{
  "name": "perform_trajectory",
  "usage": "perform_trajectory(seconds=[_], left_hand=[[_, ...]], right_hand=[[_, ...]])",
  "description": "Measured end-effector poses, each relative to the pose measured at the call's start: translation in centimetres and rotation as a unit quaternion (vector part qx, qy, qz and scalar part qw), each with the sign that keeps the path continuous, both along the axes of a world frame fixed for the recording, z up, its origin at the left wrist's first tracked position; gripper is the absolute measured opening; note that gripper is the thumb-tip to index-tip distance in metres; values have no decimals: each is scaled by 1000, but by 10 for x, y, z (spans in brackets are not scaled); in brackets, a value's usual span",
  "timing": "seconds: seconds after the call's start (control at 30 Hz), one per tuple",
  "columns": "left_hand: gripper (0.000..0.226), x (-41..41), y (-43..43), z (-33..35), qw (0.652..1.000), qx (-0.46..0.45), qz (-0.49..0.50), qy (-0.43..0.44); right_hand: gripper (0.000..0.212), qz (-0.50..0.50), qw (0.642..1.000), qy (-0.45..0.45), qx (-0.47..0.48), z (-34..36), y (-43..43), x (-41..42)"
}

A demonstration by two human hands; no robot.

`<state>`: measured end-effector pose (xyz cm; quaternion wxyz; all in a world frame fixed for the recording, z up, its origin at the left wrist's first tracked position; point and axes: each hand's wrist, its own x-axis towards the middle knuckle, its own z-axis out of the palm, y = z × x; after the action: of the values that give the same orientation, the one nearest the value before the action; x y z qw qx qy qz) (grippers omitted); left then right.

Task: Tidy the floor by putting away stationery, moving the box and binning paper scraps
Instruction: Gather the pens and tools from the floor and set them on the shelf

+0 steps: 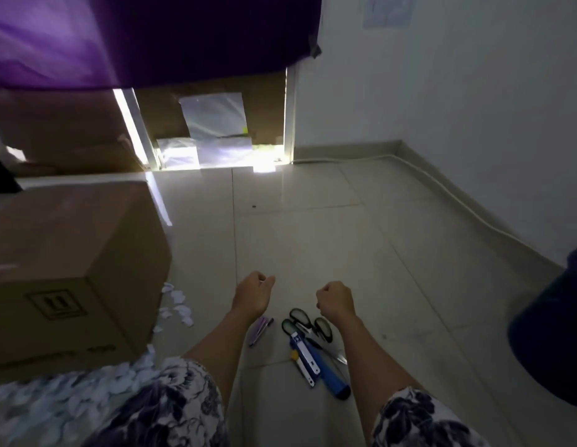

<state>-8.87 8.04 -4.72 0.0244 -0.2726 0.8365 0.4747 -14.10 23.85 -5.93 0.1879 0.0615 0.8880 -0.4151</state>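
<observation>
Stationery lies on the tiled floor in front of me: scissors (305, 322) with dark handles, a blue stapler (316, 362), a white cutter beside it, and purple pens (260, 329). My left hand (253, 290) hovers above the pens with its fingers curled and nothing in it. My right hand (334, 301) hangs over the scissors as a fist, also holding nothing. A brown cardboard box (71, 269) stands on the left. White paper scraps (176, 304) lie by its right side and spread across the floor at the lower left.
A dark blue bin (551, 333) stands at the right edge. More cardboard boxes (61, 130) sit at the back left under a purple curtain (135, 37). A white cable (442, 185) runs along the wall's base at the right. Bare tiles lie ahead.
</observation>
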Motion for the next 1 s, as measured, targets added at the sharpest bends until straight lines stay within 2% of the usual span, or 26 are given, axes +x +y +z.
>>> perform_trajectory(seconds=[0.07, 0.13, 0.23, 0.3, 0.43, 0.57, 0.7, 0.8, 1.0], left_hand=[[28, -13, 1, -59, 1000, 9, -17, 6], [27, -20, 1, -94, 999, 10, -31, -4], [30, -23, 7, -137, 997, -8, -70, -21], [31, -25, 14, -162, 994, -16, -100, -46], [29, -23, 24, -199, 987, -36, -136, -76], [27, -32, 26, -208, 992, -29, -113, -57], [20, -33, 30, -207, 995, 4, -86, -47], [18, -32, 29, -206, 995, 21, -76, -54], [17, -34, 23, -196, 987, 134, 3, -84]], right_hand=[[32, 3, 1000, -9, 1, -63, 0, -11], [40, -6, 998, -36, 45, -104, 8, -14], [34, -9, 991, -63, 119, -151, 22, -9], [15, 17, 982, -77, 173, -177, 29, -11], [30, 61, 969, -97, 221, -215, 32, -10], [33, 47, 962, -103, 247, -235, 30, -4], [26, 3, 969, -87, 232, -245, 30, 13], [33, -6, 964, -107, 242, -243, 28, 17], [38, -18, 967, -80, 240, -224, 25, 12]])
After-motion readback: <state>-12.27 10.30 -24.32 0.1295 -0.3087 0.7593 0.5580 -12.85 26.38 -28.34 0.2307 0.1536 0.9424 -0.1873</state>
